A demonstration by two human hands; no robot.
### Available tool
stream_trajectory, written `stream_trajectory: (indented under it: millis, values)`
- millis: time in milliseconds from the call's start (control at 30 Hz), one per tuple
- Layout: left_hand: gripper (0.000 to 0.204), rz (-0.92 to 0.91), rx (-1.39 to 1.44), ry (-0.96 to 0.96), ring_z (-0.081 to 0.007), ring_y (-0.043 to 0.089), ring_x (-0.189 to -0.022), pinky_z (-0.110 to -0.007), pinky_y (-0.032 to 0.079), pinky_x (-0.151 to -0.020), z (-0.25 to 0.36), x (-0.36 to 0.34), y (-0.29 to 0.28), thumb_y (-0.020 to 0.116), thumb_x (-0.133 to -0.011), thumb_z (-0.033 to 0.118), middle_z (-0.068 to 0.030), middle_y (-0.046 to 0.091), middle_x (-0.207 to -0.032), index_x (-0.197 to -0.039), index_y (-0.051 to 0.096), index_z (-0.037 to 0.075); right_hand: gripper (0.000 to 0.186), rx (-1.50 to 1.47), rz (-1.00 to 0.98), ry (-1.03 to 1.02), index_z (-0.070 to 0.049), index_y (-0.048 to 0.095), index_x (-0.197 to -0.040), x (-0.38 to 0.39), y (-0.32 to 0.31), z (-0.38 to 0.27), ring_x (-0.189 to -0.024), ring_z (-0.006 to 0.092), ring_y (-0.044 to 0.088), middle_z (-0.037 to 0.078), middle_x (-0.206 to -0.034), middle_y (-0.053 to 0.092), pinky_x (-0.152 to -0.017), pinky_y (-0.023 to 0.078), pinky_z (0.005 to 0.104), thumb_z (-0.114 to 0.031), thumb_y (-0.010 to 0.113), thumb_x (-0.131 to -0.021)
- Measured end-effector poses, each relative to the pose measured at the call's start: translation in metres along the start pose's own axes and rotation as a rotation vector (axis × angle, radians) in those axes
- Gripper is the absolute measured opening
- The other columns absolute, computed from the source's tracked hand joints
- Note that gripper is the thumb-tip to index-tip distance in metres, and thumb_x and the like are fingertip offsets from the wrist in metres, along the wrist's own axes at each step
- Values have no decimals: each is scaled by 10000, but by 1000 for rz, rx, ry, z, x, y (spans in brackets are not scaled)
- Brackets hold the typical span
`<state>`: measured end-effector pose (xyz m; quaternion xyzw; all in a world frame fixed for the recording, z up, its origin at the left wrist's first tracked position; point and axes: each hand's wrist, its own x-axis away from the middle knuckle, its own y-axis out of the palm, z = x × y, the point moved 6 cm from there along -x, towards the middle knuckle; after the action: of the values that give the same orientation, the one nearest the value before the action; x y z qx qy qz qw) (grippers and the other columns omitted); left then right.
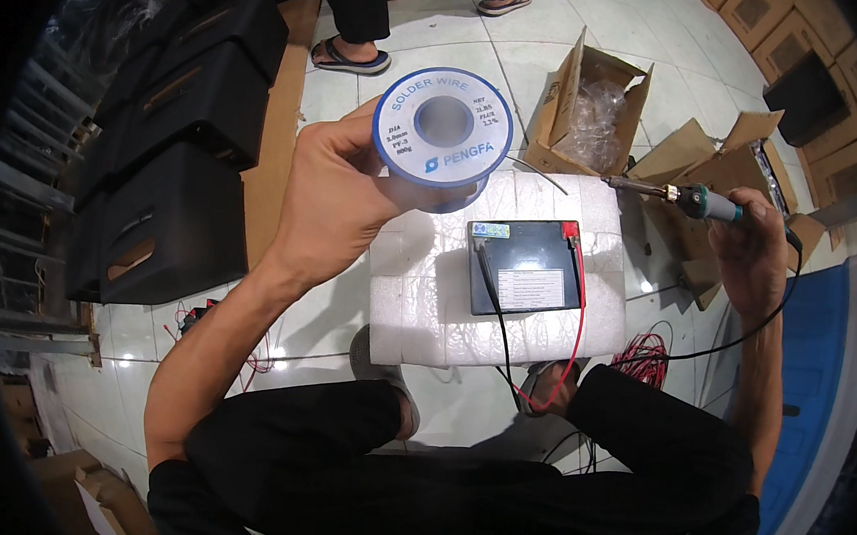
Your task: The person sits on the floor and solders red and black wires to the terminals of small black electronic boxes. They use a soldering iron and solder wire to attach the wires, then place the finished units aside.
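Observation:
My left hand (340,187), at upper left of centre, is closed round a blue-and-white spool of solder wire (480,132), whose loose end sticks out to the right. My right hand (752,255) grips a soldering iron (701,202) with a green-and-black handle and a dark cord, its tip pointing left over the foam's upper-right corner. Between my hands, a black battery (524,254) lies on a white foam block (410,316). A red lead (579,323) and a black lead (503,337) run down from its two terminals.
Black cases (184,211) stand at left. Open cardboard boxes (548,127) lie beyond the foam, stacked cartons (846,128) at upper right. Coiled red wire (640,367) is on the tiled floor. Another person's sandalled foot (349,53) is at the top. A blue panel (818,374) is at right.

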<state>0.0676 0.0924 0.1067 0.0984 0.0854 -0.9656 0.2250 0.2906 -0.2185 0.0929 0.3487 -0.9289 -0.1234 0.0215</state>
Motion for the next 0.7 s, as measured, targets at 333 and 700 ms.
stream_trajectory:
  millis: [333, 700]
  values:
    - [400, 14, -17, -100, -118, 650, -986, -304, 502, -976, -3, 4, -8, 802, -736, -59, -64, 729, -1038, -1123, 706, -19, 291, -47, 53, 59, -38, 656, -1047, 14, 10, 0, -634, 110, 398, -9, -720, 462, -570, 324, 264, -296, 562, -953]
    - [367, 33, -24, -88, -117, 665, -934, -296, 546, -888, -3, 11, -21, 830, -732, -17, -68, 738, -993, -1082, 720, -5, 294, -49, 124, 33, -4, 662, -1031, 23, 27, -4, -641, 78, 401, 1, -750, 509, -559, 335, 266, -268, 569, -941]
